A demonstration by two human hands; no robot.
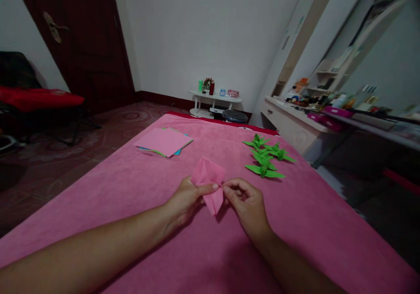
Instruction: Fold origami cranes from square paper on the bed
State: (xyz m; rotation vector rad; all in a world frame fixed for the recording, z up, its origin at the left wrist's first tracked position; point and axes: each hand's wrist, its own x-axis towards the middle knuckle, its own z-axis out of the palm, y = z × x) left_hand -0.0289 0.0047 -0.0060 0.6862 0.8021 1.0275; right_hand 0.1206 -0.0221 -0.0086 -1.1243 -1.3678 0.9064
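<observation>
1. Counting, we find one stack of coloured sheets on the pink cloth.
2. Our left hand clamps its fingers on one folded pink paper above the cloth.
3. Our right hand pinches its right corner.
4. Four green folded figures lie rightmost.

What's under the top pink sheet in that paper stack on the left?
Edges of blue paper and green paper stick out beneath the pink sheet; the rest is covered from view.
</observation>
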